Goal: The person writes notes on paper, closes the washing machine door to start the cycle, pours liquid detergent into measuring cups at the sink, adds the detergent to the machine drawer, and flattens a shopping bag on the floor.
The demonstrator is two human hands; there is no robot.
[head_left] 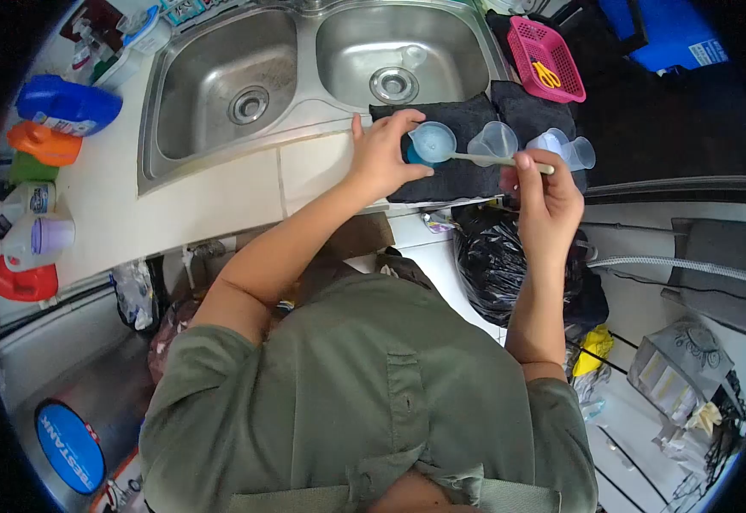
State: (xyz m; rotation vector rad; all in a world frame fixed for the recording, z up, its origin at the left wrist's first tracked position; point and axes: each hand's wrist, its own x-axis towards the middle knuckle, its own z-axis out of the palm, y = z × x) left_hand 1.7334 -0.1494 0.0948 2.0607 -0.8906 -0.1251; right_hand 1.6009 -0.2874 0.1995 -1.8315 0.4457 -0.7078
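My right hand (548,192) pinches the pale handle (497,159) of a small ladle. The ladle's round bowl (433,141) looks light blue and sits over a blue cup (415,156), which it partly hides. My left hand (386,154) curves around that cup from the left, fingers at the far side and thumb at the near side. Just right of the bowl stands a clear plastic cup (493,139). Two more clear cups, one whitish inside (551,141) and one tilted (579,154), are beyond my right hand. All are on a dark folded cloth (450,184).
A double steel sink (306,68) lies behind the cloth. A pink basket (522,43) with yellow scissors (546,74) is at the back right. A blue jug (69,104) and several bottles line the left counter. A black garbage bag (497,265) hangs below the counter edge.
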